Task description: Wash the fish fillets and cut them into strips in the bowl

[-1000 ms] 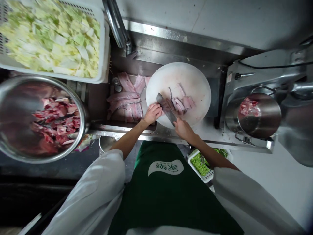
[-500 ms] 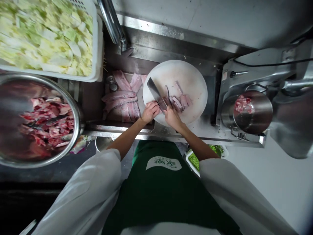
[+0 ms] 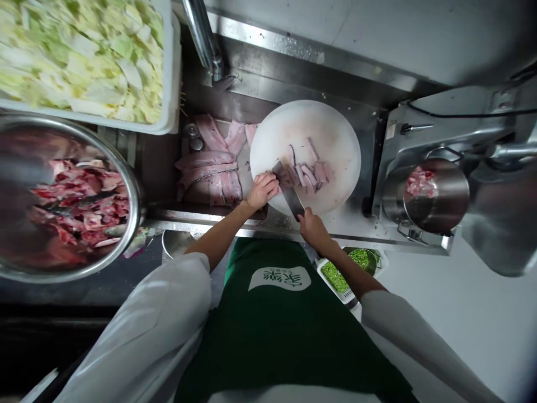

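Head cam, looking down. R hand (image 3: pixel 312 226) is clenched round the knife (image 3: pixel 288 190) handle at the near edge of the cutting board (image 3: pixel 310 126). Blade runs up-left from the fist across the board's near-left part. L hand (image 3: pixel 262 190) sits at the board's left edge, fingers (image 3: pixel 272 183) curled, knuckles right up against the blade. It bears down by the end of the meat (image 3: pixel 308 173), but we can't tell if it actually pinches any, fingertips hidden. Meat = pale pink cut pieces in a loose cluster approx mid-board, just right of the blade. A few thin slivers lie a bit further back.

Around:
- Board is round, white, sits at the sink's right end.
- Left of it, in the sink, we see a pile of long uncut strips (image 3: pixel 212 173), reaching approx to the board edge. Tap (image 3: pixel 203 33) behind those.
- Far left: big steel bowl (image 3: pixel 135 196) w/ red meat chunks. Behind it, a white crate (image 3: pixel 171 67) full of chopped cabbage.
- Right of board: steel pot (image 3: pixel 451 204) w/ a few pink pieces inside, on a metal counter.
- Below the counter edge, near the R forearm: small basket (image 3: pixel 321 267) of chopped greens.
- Bottom of view: white sleeves + green apron (image 3: pixel 277 336).
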Tool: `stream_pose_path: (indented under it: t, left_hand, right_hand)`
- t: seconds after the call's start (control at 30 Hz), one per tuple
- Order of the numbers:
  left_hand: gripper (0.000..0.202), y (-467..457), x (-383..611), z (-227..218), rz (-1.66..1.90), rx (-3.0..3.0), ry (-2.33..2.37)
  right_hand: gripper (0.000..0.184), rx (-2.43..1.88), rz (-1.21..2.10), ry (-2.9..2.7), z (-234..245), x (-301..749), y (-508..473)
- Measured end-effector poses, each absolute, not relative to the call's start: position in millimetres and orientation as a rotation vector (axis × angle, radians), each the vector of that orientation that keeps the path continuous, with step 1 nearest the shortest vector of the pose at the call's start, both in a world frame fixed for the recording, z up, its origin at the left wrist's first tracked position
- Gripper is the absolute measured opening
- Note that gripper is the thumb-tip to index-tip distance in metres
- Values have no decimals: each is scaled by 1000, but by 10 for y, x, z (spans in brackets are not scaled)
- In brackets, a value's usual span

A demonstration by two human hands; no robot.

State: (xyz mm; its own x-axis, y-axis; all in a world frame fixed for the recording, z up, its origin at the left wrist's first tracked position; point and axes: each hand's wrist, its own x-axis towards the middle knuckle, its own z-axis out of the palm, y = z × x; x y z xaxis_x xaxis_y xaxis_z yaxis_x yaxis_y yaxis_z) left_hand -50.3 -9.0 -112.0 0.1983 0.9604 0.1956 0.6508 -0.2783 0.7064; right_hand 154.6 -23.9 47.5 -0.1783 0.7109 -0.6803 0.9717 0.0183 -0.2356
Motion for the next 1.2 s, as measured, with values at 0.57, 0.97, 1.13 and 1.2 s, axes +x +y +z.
stream_pose_path:
  t: [0.57,0.97,1.13,1.2]
  left_hand:
    - [33,-94,-482,-1147,1041,1996,1483]
    - [32,-272,-625,-1193,1089,2001,1406]
    - [34,-243,-579,-1285,1064,2017,1434]
    - [34,-243,-577,-1292,1078,2025,1420]
  right_hand:
    - [29,1657,-762,1871,505,2111,-495]
    - [35,1526,-612,1941,682,1273,-391]
    - [36,1477,-561,1912,781,1401,-467]
    - [36,1484,-553,1896,741,1345,-432]
